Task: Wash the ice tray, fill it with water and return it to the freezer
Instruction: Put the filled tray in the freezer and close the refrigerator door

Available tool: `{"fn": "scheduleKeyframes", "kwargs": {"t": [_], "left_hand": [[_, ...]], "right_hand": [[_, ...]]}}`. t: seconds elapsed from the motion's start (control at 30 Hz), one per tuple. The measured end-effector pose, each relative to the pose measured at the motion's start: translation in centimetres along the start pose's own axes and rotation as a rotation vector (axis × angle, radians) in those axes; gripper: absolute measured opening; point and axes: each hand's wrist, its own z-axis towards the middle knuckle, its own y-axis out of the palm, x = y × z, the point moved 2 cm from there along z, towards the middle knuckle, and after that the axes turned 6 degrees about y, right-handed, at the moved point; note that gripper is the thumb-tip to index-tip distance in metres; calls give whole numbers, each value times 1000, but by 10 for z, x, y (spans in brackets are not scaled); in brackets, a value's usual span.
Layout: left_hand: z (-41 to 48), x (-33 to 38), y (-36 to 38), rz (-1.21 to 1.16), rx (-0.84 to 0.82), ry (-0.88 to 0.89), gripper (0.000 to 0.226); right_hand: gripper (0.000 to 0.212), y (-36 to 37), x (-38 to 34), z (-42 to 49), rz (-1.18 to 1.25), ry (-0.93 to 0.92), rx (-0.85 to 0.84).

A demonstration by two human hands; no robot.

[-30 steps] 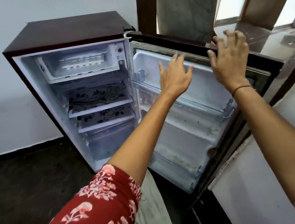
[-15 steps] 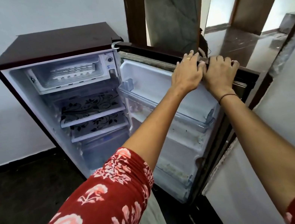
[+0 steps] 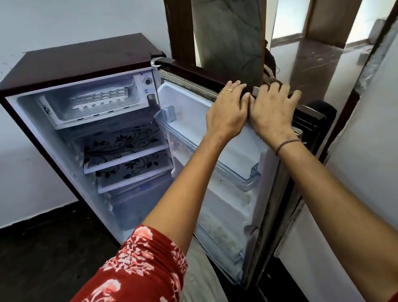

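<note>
The white ice tray (image 3: 99, 98) lies in the freezer compartment (image 3: 95, 110) at the top of a small maroon fridge (image 3: 76, 62). The fridge door (image 3: 231, 206) stands open to the right, its white inside facing me. My left hand (image 3: 228, 112) is hooked over the door's top edge, with a ring on one finger. Right beside it, touching it, my right hand (image 3: 274, 108) rests on the same edge with its fingers spread. Neither hand holds the tray.
Two floral-patterned shelves (image 3: 123, 148) and a clear drawer (image 3: 140, 203) sit below the freezer. A clear door shelf (image 3: 211, 160) juts from the door. A white wall (image 3: 393, 156) stands close on the right, with a wooden doorway (image 3: 177, 11) behind the fridge and dark floor (image 3: 28, 274) to the left.
Both hands came down from the air onto the door's top edge and now lie side by side there. The view has drawn back and tilted slightly.
</note>
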Motion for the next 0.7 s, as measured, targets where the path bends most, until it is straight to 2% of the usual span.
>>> {"fn": "scheduleKeyframes", "kwargs": {"t": [0.23,0.43,0.57,0.7], "left_hand": [[-28,-4,-40,79,72,-2,37],[-54,-14,-84,189,124,-78,38],[-67,-31,-112,262,90,-171,28],[-83,-48,-141,299,39,-278,32]], "right_hand": [[50,-31,-19,-24,-25,-125,-52],[46,-57,-46,-43,106,-322,-109],[47,-63,-74,-60,275,-304,-123],[44,-58,-110,-83,507,-230,-173]]}}
